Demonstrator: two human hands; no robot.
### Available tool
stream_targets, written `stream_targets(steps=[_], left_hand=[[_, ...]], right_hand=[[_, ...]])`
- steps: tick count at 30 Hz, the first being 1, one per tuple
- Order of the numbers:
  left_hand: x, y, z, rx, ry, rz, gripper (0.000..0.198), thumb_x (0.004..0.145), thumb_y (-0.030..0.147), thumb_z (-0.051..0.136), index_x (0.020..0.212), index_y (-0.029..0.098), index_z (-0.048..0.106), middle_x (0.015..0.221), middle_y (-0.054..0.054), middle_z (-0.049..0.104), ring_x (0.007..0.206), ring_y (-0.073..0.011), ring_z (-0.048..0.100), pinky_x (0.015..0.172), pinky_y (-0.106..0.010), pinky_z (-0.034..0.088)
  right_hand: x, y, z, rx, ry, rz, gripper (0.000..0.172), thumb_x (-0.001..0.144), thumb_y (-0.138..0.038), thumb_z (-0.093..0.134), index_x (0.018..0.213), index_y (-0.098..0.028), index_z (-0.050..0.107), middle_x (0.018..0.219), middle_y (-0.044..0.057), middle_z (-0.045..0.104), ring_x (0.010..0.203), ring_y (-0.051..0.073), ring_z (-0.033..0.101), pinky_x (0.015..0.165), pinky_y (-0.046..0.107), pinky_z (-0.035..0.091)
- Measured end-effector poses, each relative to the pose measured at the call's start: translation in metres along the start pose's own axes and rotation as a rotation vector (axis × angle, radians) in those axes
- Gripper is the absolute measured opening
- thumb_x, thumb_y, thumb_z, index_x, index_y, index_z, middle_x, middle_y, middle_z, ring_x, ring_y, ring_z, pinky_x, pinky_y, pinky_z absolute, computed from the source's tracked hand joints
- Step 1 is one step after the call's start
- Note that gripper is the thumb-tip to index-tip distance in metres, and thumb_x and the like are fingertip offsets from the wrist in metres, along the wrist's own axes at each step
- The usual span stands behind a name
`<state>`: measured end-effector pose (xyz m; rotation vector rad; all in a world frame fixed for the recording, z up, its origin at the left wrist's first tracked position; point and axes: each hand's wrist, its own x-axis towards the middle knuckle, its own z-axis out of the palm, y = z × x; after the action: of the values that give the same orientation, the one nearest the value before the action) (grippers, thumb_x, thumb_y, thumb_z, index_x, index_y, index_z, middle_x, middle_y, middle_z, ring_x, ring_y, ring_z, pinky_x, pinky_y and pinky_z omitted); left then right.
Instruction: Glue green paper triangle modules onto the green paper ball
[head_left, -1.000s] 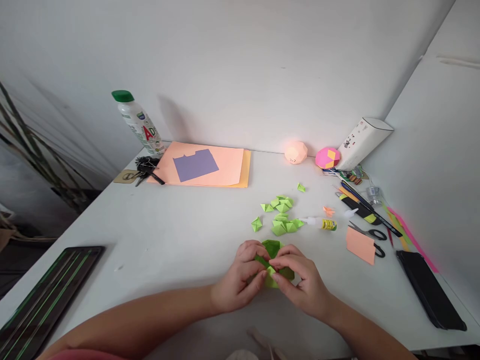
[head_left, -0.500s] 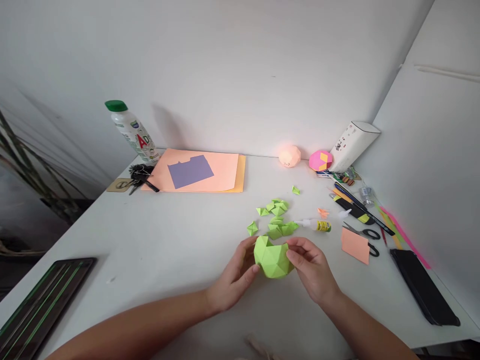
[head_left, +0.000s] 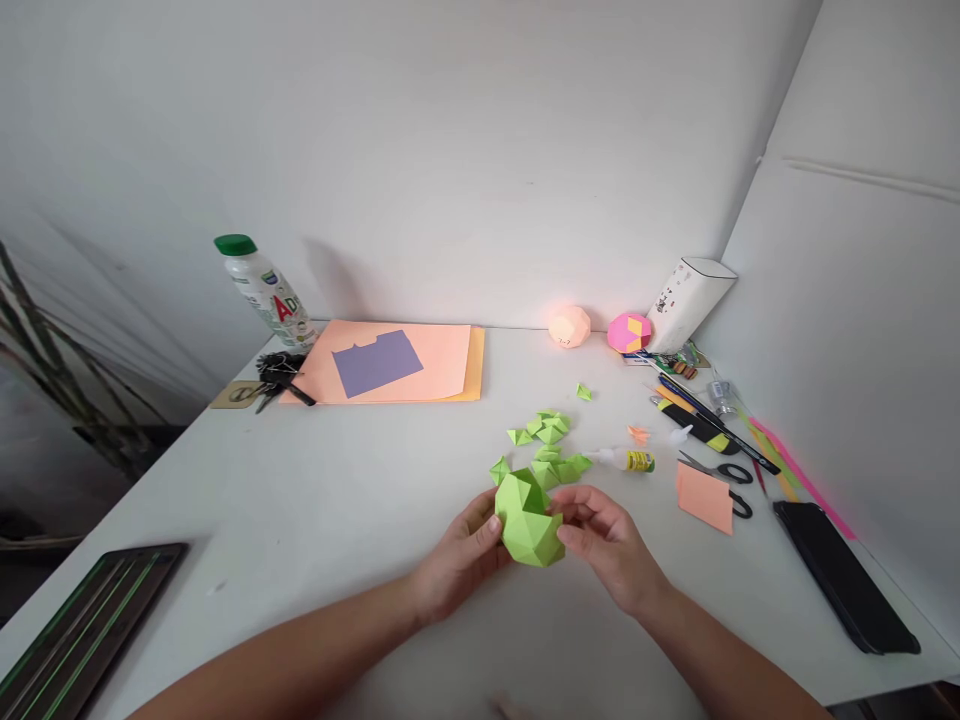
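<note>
A green folded-paper ball [head_left: 531, 538], open at the top with a jagged rim, is held above the table between both hands. My left hand [head_left: 471, 550] grips its left side, thumb on the outer face and fingers behind. On the right edge, my right hand [head_left: 600, 540] pinches the paper between thumb and fingers; some fingertips are hidden behind the rim. Just beyond lie several loose green folded-paper pieces [head_left: 549, 428], with one piece [head_left: 583, 392] farther back. A small glue bottle [head_left: 630, 459] with a yellow label rests right of them.
Scissors [head_left: 724, 468] lie partly under peach paper squares [head_left: 703, 497], near a black case [head_left: 840, 575]. A peach paper ball [head_left: 569, 327] and a pink one [head_left: 628, 333] sit by the wall. Paper sheets [head_left: 442, 370], a white bottle [head_left: 271, 300] and a dark tablet [head_left: 90, 620] are leftward.
The green paper ball has turned and tipped, showing more of its open inside, and shifted slightly left with both hands. The whole view has also shifted a little.
</note>
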<state>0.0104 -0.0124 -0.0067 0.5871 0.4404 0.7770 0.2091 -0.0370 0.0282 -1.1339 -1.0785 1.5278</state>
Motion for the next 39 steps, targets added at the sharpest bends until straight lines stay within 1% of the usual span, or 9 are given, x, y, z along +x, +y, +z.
stream_targets(steps=[4,8,13,16,19,23,27,31,39], left_hand=[[0.004,0.000,-0.005,0.064,0.041,0.083,0.053,0.079,0.039,0.067,0.126,0.020,0.051,0.132,-0.015,0.053,0.124,-0.0330,0.045,0.102,-0.050,0.033],[0.006,0.006,0.002,0.091,0.004,0.099,0.045,0.084,0.041,0.060,0.122,0.017,0.055,0.127,-0.014,0.057,0.122,-0.0307,0.047,0.103,-0.047,0.031],[0.003,0.009,0.004,0.004,-0.125,-0.019,0.053,0.088,0.054,0.045,0.125,0.017,0.052,0.129,-0.015,0.055,0.119,-0.0302,0.050,0.099,-0.045,0.035],[0.002,0.006,-0.002,-0.091,-0.109,-0.134,0.059,0.088,0.059,0.037,0.125,0.016,0.053,0.123,-0.014,0.059,0.113,-0.0281,0.054,0.096,-0.041,0.037],[0.003,0.005,-0.006,-0.190,-0.086,-0.168,0.061,0.089,0.060,0.035,0.123,0.014,0.055,0.116,-0.014,0.064,0.105,-0.0274,0.060,0.093,-0.041,0.039],[0.004,0.010,-0.007,-0.267,-0.084,-0.244,0.069,0.086,0.064,0.033,0.122,0.009,0.056,0.115,-0.018,0.064,0.102,-0.0313,0.062,0.092,-0.048,0.039],[0.003,0.015,-0.006,-0.292,-0.055,-0.329,0.078,0.082,0.070,0.032,0.124,0.008,0.053,0.116,-0.020,0.063,0.106,-0.0350,0.060,0.092,-0.050,0.039],[0.001,0.016,-0.005,-0.315,-0.052,-0.363,0.077,0.081,0.070,0.033,0.122,0.008,0.054,0.116,-0.020,0.062,0.109,-0.0357,0.059,0.090,-0.046,0.041],[0.004,0.014,-0.005,-0.348,-0.072,-0.399,0.082,0.081,0.073,0.031,0.123,0.007,0.053,0.117,-0.020,0.062,0.109,-0.0353,0.059,0.090,-0.043,0.042]], right_hand=[[0.001,0.000,-0.001,-0.179,-0.037,-0.099,0.023,0.074,-0.033,0.071,0.093,-0.022,0.066,0.097,0.007,0.067,0.093,0.021,0.063,0.083,0.037,0.051],[0.002,0.002,0.003,-0.467,-0.101,-0.374,0.006,0.080,-0.022,0.063,0.085,-0.022,0.066,0.088,0.007,0.067,0.094,0.022,0.060,0.084,0.039,0.050],[0.002,0.005,0.010,-0.715,-0.207,-0.708,0.021,0.083,-0.010,0.054,0.095,-0.024,0.065,0.078,0.006,0.070,0.093,0.024,0.059,0.080,0.042,0.051],[-0.002,0.000,0.014,-0.731,-0.277,-0.804,0.029,0.082,-0.008,0.054,0.104,-0.024,0.063,0.085,0.007,0.072,0.094,0.024,0.061,0.080,0.042,0.052],[-0.008,-0.010,0.015,-0.656,-0.214,-0.884,0.033,0.079,-0.004,0.054,0.104,-0.023,0.063,0.086,0.008,0.071,0.087,0.024,0.063,0.074,0.041,0.054],[-0.009,-0.018,0.010,-0.632,0.008,-0.897,0.032,0.079,-0.002,0.052,0.099,-0.024,0.064,0.076,0.007,0.068,0.074,0.022,0.061,0.065,0.041,0.053],[-0.004,-0.014,0.006,-0.643,0.172,-0.783,0.021,0.083,-0.008,0.052,0.092,-0.024,0.064,0.068,0.004,0.064,0.069,0.021,0.058,0.060,0.036,0.050],[-0.001,-0.009,0.007,-0.666,0.146,-0.726,0.019,0.084,-0.009,0.052,0.090,-0.023,0.064,0.071,0.004,0.063,0.071,0.020,0.058,0.062,0.035,0.050],[0.000,-0.004,0.007,-0.748,0.061,-0.766,0.024,0.081,-0.006,0.053,0.094,-0.024,0.062,0.085,0.006,0.064,0.083,0.021,0.058,0.072,0.038,0.051]])
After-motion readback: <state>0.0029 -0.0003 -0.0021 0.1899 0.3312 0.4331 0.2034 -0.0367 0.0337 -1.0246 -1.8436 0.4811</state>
